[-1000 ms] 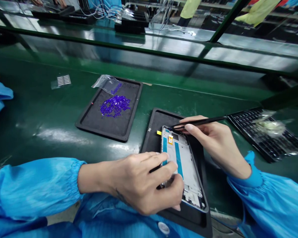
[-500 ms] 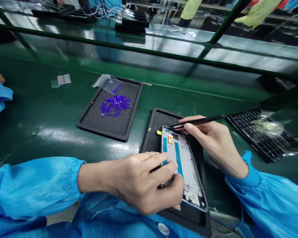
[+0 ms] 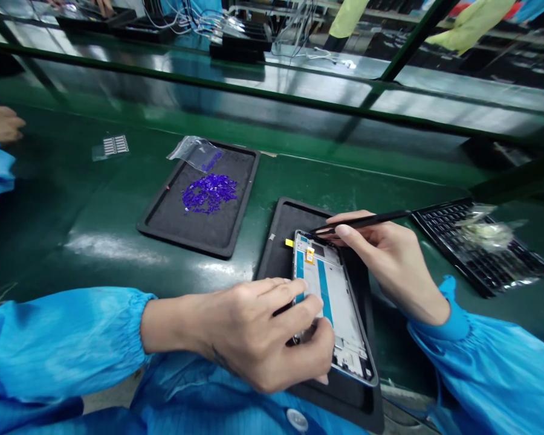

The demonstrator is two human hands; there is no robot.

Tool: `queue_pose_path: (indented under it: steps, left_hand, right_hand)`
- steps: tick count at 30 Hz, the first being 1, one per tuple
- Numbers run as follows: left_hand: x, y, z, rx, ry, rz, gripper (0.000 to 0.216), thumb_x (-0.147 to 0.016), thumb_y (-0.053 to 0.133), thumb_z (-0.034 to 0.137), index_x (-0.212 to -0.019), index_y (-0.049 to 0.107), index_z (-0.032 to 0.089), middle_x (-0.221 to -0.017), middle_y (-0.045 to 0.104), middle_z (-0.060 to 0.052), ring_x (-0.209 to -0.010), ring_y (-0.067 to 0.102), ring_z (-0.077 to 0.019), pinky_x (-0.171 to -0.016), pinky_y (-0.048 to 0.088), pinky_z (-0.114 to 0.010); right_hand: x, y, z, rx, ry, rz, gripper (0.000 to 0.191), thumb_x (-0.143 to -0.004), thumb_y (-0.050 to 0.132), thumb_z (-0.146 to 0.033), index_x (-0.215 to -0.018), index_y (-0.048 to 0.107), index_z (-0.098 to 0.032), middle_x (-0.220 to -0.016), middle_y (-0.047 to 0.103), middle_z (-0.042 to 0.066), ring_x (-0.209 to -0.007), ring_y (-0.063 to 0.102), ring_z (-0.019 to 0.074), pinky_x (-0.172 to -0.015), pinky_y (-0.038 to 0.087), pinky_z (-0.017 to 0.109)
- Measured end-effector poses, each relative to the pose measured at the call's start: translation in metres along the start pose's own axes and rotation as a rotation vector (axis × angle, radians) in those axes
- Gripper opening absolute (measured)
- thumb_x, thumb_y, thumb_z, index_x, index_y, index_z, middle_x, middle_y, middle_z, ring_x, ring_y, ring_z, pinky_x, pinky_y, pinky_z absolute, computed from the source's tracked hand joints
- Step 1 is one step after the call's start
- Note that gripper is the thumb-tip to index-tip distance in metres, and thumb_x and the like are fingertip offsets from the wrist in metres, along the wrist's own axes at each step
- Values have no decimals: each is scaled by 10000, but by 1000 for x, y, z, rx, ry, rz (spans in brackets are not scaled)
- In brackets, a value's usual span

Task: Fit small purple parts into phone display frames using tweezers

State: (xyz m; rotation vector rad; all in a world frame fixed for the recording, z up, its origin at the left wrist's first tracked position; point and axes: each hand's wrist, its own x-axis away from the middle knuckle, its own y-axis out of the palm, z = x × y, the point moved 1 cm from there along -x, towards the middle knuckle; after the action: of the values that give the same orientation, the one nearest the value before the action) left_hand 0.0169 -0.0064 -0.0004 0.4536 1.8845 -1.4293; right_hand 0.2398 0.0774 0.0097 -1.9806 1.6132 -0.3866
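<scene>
A phone frame (image 3: 344,308) with blue strips and an orange flex piece lies on a black tray (image 3: 276,241) in front of me. My left hand (image 3: 263,332) rests over its left edge, fingers bent round that side and gripping it. In my right hand (image 3: 394,254) is a pair of black tweezers (image 3: 367,221), pinched between thumb and fingers. The tweezers' tips reach the top end of the frame; whether they hold a small part there is too fine to tell. A yellow tab (image 3: 289,243) sticks out at the frame's upper left.
Left of centre, a second black tray (image 3: 204,238) carries a heap of tiny purple parts (image 3: 211,193) and a clear bag (image 3: 193,151). Farther left lies a small parts sheet (image 3: 115,144). A black gridded tray (image 3: 476,254) with plastic wrap sits at right. Another person's hand (image 3: 2,122) shows at far left.
The other person's hand at far left has come further into view. My hands, the tweezers and the phone frame stay nearly the same.
</scene>
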Motion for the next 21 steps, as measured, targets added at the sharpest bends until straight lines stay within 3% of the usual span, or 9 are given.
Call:
queue_pose_path:
  steps: [6, 16, 21]
  left_hand:
    - [-2, 0, 0, 2, -5, 14, 361, -977, 540, 399, -923, 724, 93, -905, 769, -128, -814, 757, -265, -717, 653, -350]
    - [-1, 0, -1, -2, 1, 9, 359, -986, 523, 385, -936, 724, 92, -923, 768, -135, -837, 760, -266, -741, 654, -356]
    - [-1, -2, -1, 3, 2, 5, 357, -982, 533, 386, -927, 726, 90, -908, 768, -135, -824, 761, -265, -735, 655, -353]
  right_hand:
    - [0, 0, 1, 25, -42, 9, 274, -902, 657, -454, -974, 724, -198, -886, 778, 52, -797, 753, 214, -731, 597, 314]
    - [3, 1, -4, 226, -200, -1, 233, -939, 601, -393, -864, 746, -226, -1003, 770, 42, -806, 721, 193, -677, 552, 286]
    - [5, 1, -7, 254, -223, -7, 233, -950, 578, -391, -918, 748, -235, -1018, 770, 46, -824, 716, 203, -682, 544, 299]
